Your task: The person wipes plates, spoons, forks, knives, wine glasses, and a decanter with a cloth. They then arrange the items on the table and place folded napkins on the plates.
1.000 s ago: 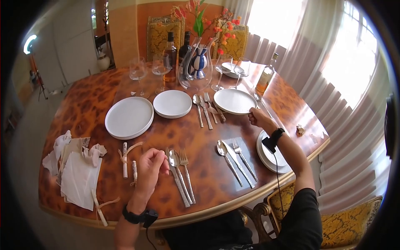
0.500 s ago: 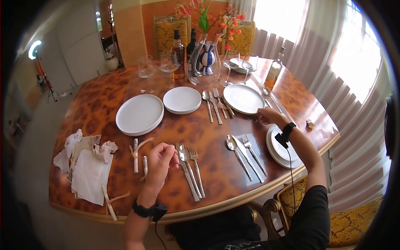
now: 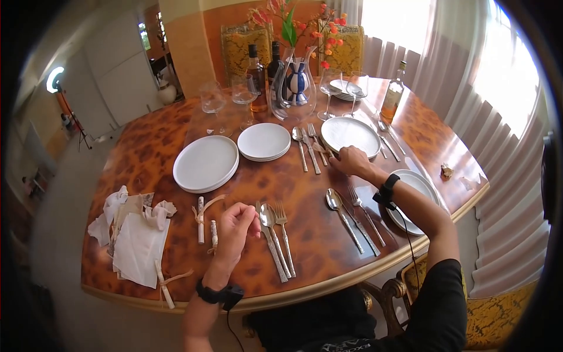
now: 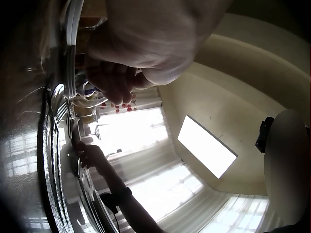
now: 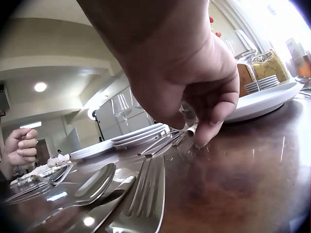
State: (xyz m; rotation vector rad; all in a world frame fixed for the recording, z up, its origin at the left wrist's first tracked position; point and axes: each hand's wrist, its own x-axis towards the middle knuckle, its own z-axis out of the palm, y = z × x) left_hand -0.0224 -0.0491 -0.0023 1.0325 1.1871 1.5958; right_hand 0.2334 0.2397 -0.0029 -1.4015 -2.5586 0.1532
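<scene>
My left hand (image 3: 236, 232) hovers over the near table edge, fingers loosely curled and holding nothing, beside a knife, a spoon (image 3: 268, 217) and a fork (image 3: 281, 220). Between the small-plate stack and the round white plate (image 3: 350, 136), my right hand (image 3: 352, 161) reaches down with bent fingers. In the right wrist view, the end of a pale roll (image 5: 192, 130) shows between the thumb and fingers of my right hand (image 5: 194, 82); contact is unclear. A spoon (image 5: 97, 184) and a fork (image 5: 146, 194) lie below that hand.
Large plates (image 3: 205, 163) and smaller plates (image 3: 264, 141) are stacked at centre-left. Cloths (image 3: 139, 246) and tied rolls (image 3: 200, 220) lie on the left. Wine glasses (image 3: 244, 92), bottles (image 3: 393, 94) and a glass decanter (image 3: 292, 97) stand behind. More plates (image 3: 413, 188) sit right.
My right hand has left the round plate's near right edge and moved left to the tied roll. My left hand keeps its loosely curled pose. The head view has shifted slightly.
</scene>
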